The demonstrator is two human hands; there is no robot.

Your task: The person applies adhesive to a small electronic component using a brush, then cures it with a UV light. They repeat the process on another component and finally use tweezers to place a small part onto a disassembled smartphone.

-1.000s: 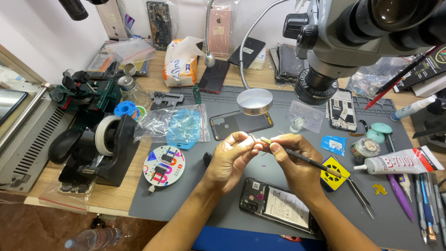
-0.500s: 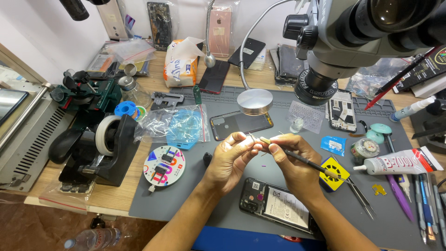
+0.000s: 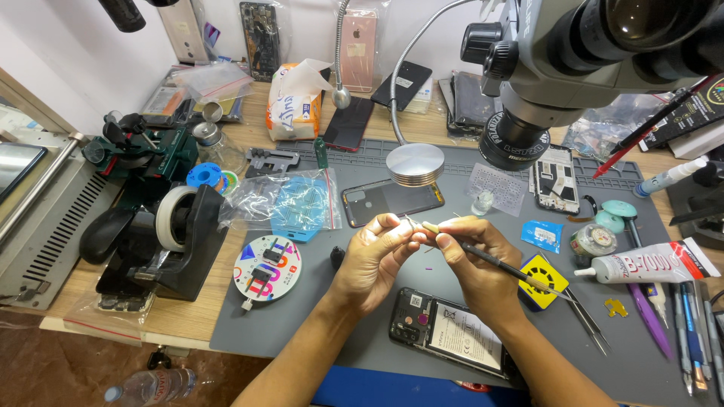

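A tiny part is pinched by the left hand; tweezers, gripped by the right hand, are held above the opened phone; a slip could drop it.

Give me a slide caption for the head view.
Left hand and right hand, holding a thin tool, meet above an opened phone.

A black tape dispenser with a white roll sits far left. A grey microscope head hangs upper right (lens downward). An opened black phone lies near.
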